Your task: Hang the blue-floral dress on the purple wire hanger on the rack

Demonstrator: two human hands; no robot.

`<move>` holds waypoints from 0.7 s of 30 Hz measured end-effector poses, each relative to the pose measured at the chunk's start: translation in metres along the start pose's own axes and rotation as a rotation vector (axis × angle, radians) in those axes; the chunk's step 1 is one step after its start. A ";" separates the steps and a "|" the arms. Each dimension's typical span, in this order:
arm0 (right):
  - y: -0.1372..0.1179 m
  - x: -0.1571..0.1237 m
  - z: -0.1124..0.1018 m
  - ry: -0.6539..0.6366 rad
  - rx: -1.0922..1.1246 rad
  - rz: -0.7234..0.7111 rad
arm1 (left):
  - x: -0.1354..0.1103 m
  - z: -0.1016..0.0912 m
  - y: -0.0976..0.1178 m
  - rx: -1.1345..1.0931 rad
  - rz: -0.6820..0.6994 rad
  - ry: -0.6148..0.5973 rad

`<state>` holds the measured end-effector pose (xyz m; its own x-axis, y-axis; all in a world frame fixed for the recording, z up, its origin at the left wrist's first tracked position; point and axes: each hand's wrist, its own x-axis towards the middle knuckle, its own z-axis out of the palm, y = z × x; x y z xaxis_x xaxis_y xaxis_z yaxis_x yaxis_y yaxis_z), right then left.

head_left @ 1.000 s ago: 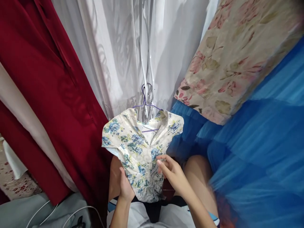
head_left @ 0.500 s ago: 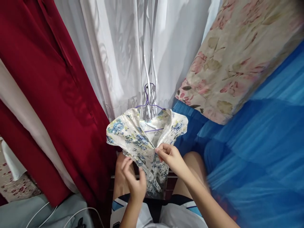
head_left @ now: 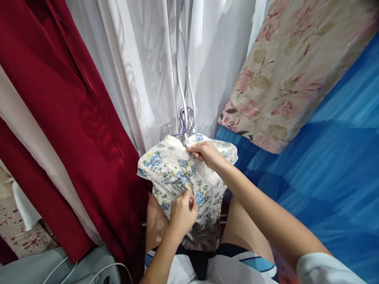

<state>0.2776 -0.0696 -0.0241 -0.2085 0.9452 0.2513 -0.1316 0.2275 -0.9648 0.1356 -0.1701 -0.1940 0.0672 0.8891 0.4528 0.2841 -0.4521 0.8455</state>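
Note:
A white blouse [head_left: 166,165] with blue flowers hangs in front of my knees on a thin purple hanger [head_left: 184,127]. My right hand [head_left: 205,153] pinches the blouse at the top of its neckline, just below the hanger's neck. Lower on the front, my left hand [head_left: 184,209] is closed, its thumb and fingers gripping the cloth near the middle edge. The two front sides now lie close together between my hands. Most of the hanger's lower part is hidden by the fabric.
White cords [head_left: 179,71] run down to the hanger before a white curtain [head_left: 145,71]. Red cloth [head_left: 97,130] hangs at left, pink-flowered cloth [head_left: 257,98] and blue tulle [head_left: 319,181] at right. White cables [head_left: 114,265] lie on a grey surface at lower left.
My right hand has moved up to the neckline, drawing the blouse's front edge with it. My left hand, open before, has closed on the front. The neck opening has narrowed.

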 end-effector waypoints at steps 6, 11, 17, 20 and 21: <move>-0.011 0.004 0.008 0.027 -0.031 -0.084 | 0.006 -0.018 0.001 0.023 -0.009 -0.123; 0.001 -0.021 0.011 0.078 -0.005 -0.119 | 0.064 -0.047 0.050 0.032 0.181 0.160; 0.019 -0.029 0.019 0.091 0.077 -0.196 | 0.138 -0.063 0.096 0.285 0.522 0.117; 0.033 -0.026 0.023 0.109 0.126 -0.226 | 0.145 -0.063 0.098 0.301 0.555 0.195; 0.037 -0.025 0.023 0.113 0.122 -0.233 | 0.145 -0.063 0.096 0.289 0.546 0.229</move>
<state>0.2553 -0.0905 -0.0642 -0.0508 0.8926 0.4480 -0.2807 0.4178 -0.8641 0.1122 -0.0893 -0.0291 0.0781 0.4850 0.8710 0.5148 -0.7678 0.3814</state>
